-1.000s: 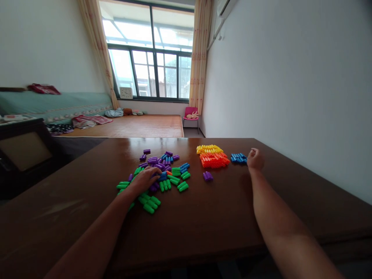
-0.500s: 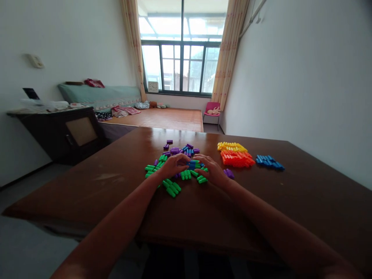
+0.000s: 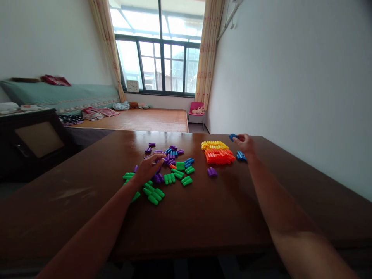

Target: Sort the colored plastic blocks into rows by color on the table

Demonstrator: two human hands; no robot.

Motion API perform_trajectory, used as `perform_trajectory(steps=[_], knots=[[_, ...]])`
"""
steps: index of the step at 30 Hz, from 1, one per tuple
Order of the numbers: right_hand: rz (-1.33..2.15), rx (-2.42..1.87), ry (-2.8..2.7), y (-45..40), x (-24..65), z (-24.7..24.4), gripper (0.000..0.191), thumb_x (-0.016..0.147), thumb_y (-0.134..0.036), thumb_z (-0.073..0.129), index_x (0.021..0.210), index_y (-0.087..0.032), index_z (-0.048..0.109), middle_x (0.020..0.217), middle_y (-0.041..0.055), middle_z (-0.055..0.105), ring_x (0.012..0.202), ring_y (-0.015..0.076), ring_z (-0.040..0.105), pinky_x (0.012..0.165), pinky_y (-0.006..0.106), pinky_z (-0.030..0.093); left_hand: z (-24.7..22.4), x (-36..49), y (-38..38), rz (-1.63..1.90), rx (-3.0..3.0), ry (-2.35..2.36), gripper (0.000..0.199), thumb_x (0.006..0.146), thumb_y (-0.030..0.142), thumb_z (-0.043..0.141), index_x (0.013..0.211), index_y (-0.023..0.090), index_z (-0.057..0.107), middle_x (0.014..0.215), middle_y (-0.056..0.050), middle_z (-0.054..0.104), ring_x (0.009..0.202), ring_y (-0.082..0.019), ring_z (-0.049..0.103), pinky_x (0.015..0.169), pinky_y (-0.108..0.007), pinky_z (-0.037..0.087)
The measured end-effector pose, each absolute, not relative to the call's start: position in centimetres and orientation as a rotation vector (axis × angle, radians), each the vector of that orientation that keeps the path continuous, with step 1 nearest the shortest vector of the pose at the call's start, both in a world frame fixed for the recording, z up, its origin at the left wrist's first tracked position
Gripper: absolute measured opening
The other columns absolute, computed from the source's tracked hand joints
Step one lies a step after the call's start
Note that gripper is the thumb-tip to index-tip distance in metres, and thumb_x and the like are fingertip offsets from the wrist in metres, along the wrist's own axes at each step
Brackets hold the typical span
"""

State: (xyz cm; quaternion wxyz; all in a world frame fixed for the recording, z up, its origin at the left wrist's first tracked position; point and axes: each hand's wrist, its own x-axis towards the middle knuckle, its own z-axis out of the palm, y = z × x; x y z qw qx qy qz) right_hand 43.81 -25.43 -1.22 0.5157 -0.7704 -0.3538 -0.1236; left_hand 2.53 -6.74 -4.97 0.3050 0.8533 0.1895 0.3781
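My right hand (image 3: 243, 143) pinches a blue plastic block (image 3: 232, 137), ridged like joined tubes, above the far right of the table. Below that hand lies a group of blue blocks (image 3: 241, 155), partly hidden by the wrist. My left hand (image 3: 150, 166) hovers over the mixed pile with its fingers extended and apart, holding nothing that I can see. Around it are purple blocks (image 3: 158, 178), green blocks (image 3: 153, 195) and a few blue blocks (image 3: 189, 162). A single orange block (image 3: 173, 166) lies among them; some pieces are covered by the left hand.
Yellow blocks (image 3: 214, 145) and orange-red blocks (image 3: 219, 156) lie in rows right of the pile. A purple block (image 3: 212, 172) sits apart in front of them. The brown table (image 3: 203, 217) has a glossy top. Beyond stand a bed (image 3: 157, 119) and a pink chair (image 3: 197, 109).
My right hand has gone from the pile to the far right, carrying a blue block. My left hand stays by the pile, with its fingers more extended. The camera view has swung right.
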Motion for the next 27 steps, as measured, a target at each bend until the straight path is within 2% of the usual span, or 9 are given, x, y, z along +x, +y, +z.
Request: perform_trajectory(steps=[3,6,9,12,14,18,21,23,27], knots=[[-0.286,-2.183,-0.647,-27.6,49.8,-3.5,0.039,0.073,-0.050,0.066,0.091,-0.015,0.064,0.088,0.0123,0.068,0.078,0.0219,0.062,0.070,0.035,0.050,-5.0,2.6,-6.4,1.014,2.268,0.519,0.034,0.088,0.046,0.053,0.104,0.019,0.068,0.115,-0.007,0.066,0.107,-0.022,0.062,0.072,-0.027,0.058],[-0.304,-2.481,-0.561,-28.7,51.6,-6.2,0.032,0.074,-0.046,0.066,0.089,-0.018,0.065,0.090,0.0118,0.067,0.087,0.0256,0.061,0.078,0.042,0.048,-5.2,2.7,-6.3,0.987,2.311,0.525,0.032,0.088,0.045,0.053,0.103,0.020,0.068,0.111,-0.005,0.068,0.102,-0.021,0.064,0.072,-0.027,0.058],[-0.387,-2.622,-0.535,-28.7,51.6,-7.7,0.033,0.078,-0.049,0.061,0.092,-0.020,0.066,0.090,0.0128,0.067,0.095,0.0297,0.058,0.081,0.048,0.044,-5.5,2.5,-6.1,0.989,2.329,0.526,0.031,0.088,0.043,0.052,0.103,0.021,0.068,0.109,-0.005,0.068,0.102,-0.021,0.064,0.074,-0.027,0.057],[-0.466,-2.675,-0.577,-28.4,51.5,-7.9,0.031,0.079,-0.050,0.060,0.086,-0.020,0.066,0.085,0.0129,0.066,0.096,0.0304,0.055,0.081,0.047,0.042,-5.6,2.2,-5.8,1.022,2.326,0.558,0.030,0.088,0.042,0.051,0.102,0.020,0.068,0.109,-0.006,0.068,0.102,-0.021,0.063,0.074,-0.028,0.057],[-0.557,-2.635,-0.618,-28.0,51.0,-7.4,0.030,0.080,-0.047,0.058,0.086,-0.018,0.066,0.088,0.0138,0.067,0.096,0.0300,0.054,0.081,0.046,0.042,-5.6,2.1,-5.6,1.039,2.340,0.577,0.030,0.088,0.040,0.051,0.101,0.020,0.068,0.108,-0.006,0.068,0.100,-0.021,0.064,0.074,-0.028,0.057],[-0.677,-2.310,-0.999,-25.2,46.6,-5.0,0.029,0.085,-0.032,0.051,0.103,-0.014,0.066,0.103,0.0156,0.067,0.097,0.0272,0.057,0.086,0.042,0.043,-6.0,2.2,-5.0,1.045,2.397,0.597,0.027,0.089,0.036,0.049,0.101,0.021,0.068,0.105,-0.005,0.068,0.096,-0.019,0.064,0.073,-0.028,0.056],[-0.391,-2.027,-1.517,-21.8,40.5,-3.6,0.028,0.086,-0.022,0.049,0.107,-0.018,0.067,0.108,0.0102,0.069,0.094,0.0220,0.062,0.088,0.035,0.047,-6.4,2.3,-4.8,1.005,2.481,0.628,0.025,0.089,0.034,0.049,0.099,0.023,0.069,0.104,-0.004,0.068,0.093,-0.018,0.065,0.075,-0.028,0.056],[-0.177,-1.872,-1.845,-19.6,36.4,-3.6,0.033,0.082,-0.016,0.053,0.112,-0.023,0.066,0.116,0.0055,0.068,0.100,0.0201,0.063,0.091,0.034,0.047,-6.5,2.1,-4.8,0.978,2.539,0.651,0.024,0.089,0.032,0.050,0.099,0.024,0.070,0.104,-0.003,0.068,0.091,-0.018,0.065,0.077,-0.029,0.055],[-0.062,-1.835,-2.141,-16.8,31.4,-5.1,0.051,0.073,-0.006,0.062,0.119,-0.025,0.064,0.122,0.0051,0.066,0.111,0.0229,0.059,0.096,0.038,0.046,-6.5,1.5,-5.0,0.949,2.590,0.633,0.024,0.089,0.030,0.050,0.099,0.022,0.070,0.103,-0.005,0.068,0.091,-0.018,0.064,0.080,-0.029,0.054]])
